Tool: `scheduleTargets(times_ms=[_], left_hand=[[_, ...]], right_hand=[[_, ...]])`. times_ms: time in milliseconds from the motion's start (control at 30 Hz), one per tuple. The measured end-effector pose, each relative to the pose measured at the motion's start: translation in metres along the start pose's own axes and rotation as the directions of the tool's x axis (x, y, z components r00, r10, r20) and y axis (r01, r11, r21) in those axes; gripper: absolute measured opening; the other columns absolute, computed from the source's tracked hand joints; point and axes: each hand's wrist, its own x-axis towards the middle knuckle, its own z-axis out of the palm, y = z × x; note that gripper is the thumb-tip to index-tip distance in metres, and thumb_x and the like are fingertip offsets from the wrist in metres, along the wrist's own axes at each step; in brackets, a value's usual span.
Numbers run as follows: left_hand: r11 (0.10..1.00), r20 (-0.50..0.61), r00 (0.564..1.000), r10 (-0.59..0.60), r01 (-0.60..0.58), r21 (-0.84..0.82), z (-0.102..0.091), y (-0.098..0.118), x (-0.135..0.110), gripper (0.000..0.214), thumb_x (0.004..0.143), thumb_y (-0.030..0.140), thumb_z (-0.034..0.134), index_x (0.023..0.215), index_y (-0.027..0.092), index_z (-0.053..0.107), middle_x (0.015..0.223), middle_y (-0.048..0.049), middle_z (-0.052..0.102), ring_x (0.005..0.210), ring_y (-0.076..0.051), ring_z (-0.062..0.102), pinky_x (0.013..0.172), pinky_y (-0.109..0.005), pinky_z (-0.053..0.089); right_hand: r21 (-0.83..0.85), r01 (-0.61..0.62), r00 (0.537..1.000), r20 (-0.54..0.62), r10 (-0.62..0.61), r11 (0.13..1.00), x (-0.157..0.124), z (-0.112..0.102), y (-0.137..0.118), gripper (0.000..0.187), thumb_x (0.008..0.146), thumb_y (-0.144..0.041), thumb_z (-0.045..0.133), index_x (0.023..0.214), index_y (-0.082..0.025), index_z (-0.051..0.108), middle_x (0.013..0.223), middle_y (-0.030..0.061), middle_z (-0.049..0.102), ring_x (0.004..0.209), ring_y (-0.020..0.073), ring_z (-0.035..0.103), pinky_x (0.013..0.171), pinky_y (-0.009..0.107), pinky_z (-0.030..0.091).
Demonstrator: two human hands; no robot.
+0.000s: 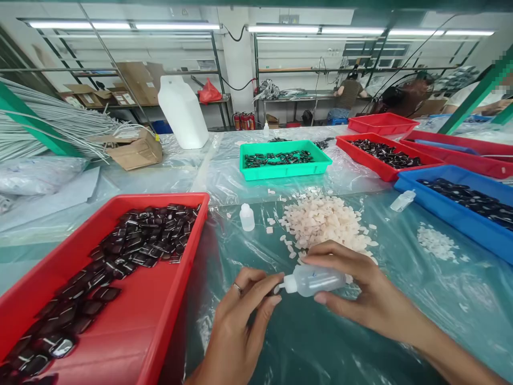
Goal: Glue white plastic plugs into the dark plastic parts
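Red tray (138, 299) nearest, part-filled with dark pieces (148, 235)

Left hand (240, 321) — fingertips pinched on a small dark part (274, 291), mostly hidden. Right hand (371, 294) — thumb and fingers clamped on squeeze bottle (316, 280), near-horizontal, tip at the part; contents unclear. Bottle's just in front of the pale chip pile (326, 219). Green tray (286, 171), blue tray (449, 211), one far red tray (360, 156): dark pieces too.

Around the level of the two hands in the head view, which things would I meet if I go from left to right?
Near red tray → left hand → squeeze bottle → right hand → small whitish pile.
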Motion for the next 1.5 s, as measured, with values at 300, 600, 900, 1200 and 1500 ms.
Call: scheduleTargets(times_ms=[300, 600, 900, 1200, 1500], left_hand=[[0.996, -0.035, 0.996, 0.080, -0.078, 0.040, 0.002, 0.003, 0.000, 0.042, 0.100, 0.008, 0.056, 0.136, 0.030, 0.063, 0.112, -0.0027, 0.059, 0.087, -0.011, 0.067, 0.072, -0.017, 0.061], [0.996, 0.004, 0.997, 0.073, -0.073, 0.059, 0.000, 0.004, 0.000, 0.043, 0.100, 0.008, 0.058, 0.137, 0.028, 0.063, 0.111, -0.0025, 0.058, 0.089, -0.010, 0.066, 0.077, -0.017, 0.060], [0.995, 0.013, 0.998, 0.062, -0.063, 0.072, 0.000, 0.009, 0.002, 0.041, 0.100, 0.007, 0.058, 0.136, 0.027, 0.063, 0.107, -0.0005, 0.063, 0.082, -0.008, 0.068, 0.070, -0.014, 0.057], [0.994, 0.019, 0.998, 0.060, -0.062, 0.094, -0.001, 0.017, 0.005, 0.031, 0.098, 0.004, 0.059, 0.122, 0.022, 0.066, 0.105, 0.0002, 0.065, 0.086, -0.008, 0.068, 0.079, -0.013, 0.053], [0.993, 0.038, 0.997, 0.068, -0.071, 0.097, -0.001, 0.016, 0.002, 0.033, 0.097, 0.001, 0.060, 0.122, 0.021, 0.067, 0.109, -0.0012, 0.064, 0.087, -0.008, 0.067, 0.080, -0.014, 0.055]], right_hand=[[-0.229, 0.121, 0.991, -0.029, -0.131, 0.966, -0.011, -0.006, -0.010, 0.041, 0.092, -0.020, 0.072, 0.129, -0.021, 0.056, 0.120, 0.0062, 0.061, 0.111, 0.0149, 0.060, 0.089, 0.024, 0.052], [-0.342, 0.250, 0.958, -0.049, -0.283, 0.906, -0.019, -0.007, -0.013, 0.035, 0.091, -0.013, 0.071, 0.124, -0.014, 0.061, 0.122, 0.0082, 0.059, 0.112, 0.0167, 0.058, 0.094, 0.029, 0.051], [-0.340, 0.268, 0.946, -0.082, -0.313, 0.901, -0.015, -0.008, -0.011, 0.035, 0.088, -0.015, 0.075, 0.121, -0.013, 0.064, 0.120, 0.0088, 0.063, 0.110, 0.0183, 0.062, 0.092, 0.033, 0.055], [-0.368, 0.265, 0.948, -0.070, -0.310, 0.891, -0.011, -0.010, -0.015, 0.033, 0.090, -0.016, 0.072, 0.122, -0.017, 0.061, 0.116, 0.0042, 0.070, 0.109, 0.0183, 0.062, 0.096, 0.033, 0.056], [-0.397, 0.291, 0.946, -0.015, -0.324, 0.870, -0.015, -0.012, -0.017, 0.029, 0.089, -0.014, 0.071, 0.116, -0.016, 0.063, 0.118, 0.0064, 0.070, 0.109, 0.0204, 0.064, 0.099, 0.037, 0.056]])
